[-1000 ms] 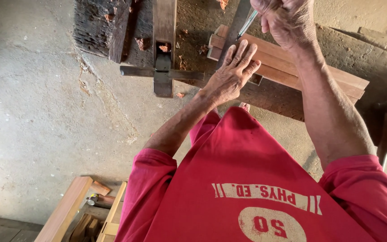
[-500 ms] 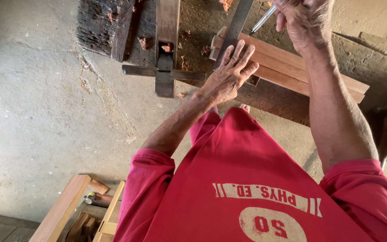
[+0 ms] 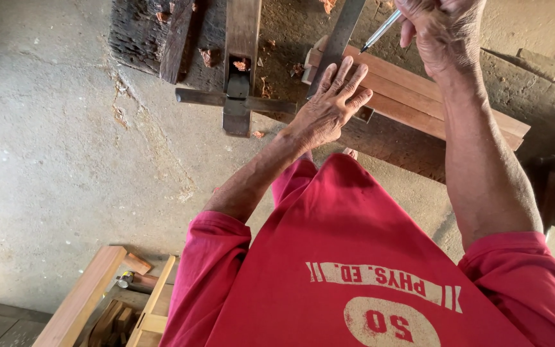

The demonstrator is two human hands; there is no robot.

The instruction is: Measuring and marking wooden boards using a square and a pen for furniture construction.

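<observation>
A person in a red short-sleeved shirt (image 3: pixel 348 257) bends over a dark, rough wooden workbench (image 3: pixel 290 26), seen from the head-worn camera. The left hand (image 3: pixel 327 109) lies spread flat, fingers apart, pinning a grey metal square's blade (image 3: pixel 338 35) across a stack of reddish planed wooden strips (image 3: pixel 419 96) at the bench's near edge. The right hand (image 3: pixel 441 29) is closed around a slim pen-like marking tool with a metal tip (image 3: pixel 380 31), the tip hanging just off the blade's right edge above the top strip — whether it touches the wood cannot be told.

Marking well here seems to call for firm downward pressure on the blade so it cannot creep, and for the tip to run tight against that edge in one stroke.

Counted: two hands, one square, one marker, at least three strips in the stack — the exact number is hard to read. One long wooden hand plane with a cross handle (image 3: pixel 239 77) rests on the bench, left of the pinning hand; reddish shavings (image 3: pixel 242 64) litter the bench. On the concrete floor (image 3: pixel 65 160) lie pale boards (image 3: pixel 81 299).
</observation>
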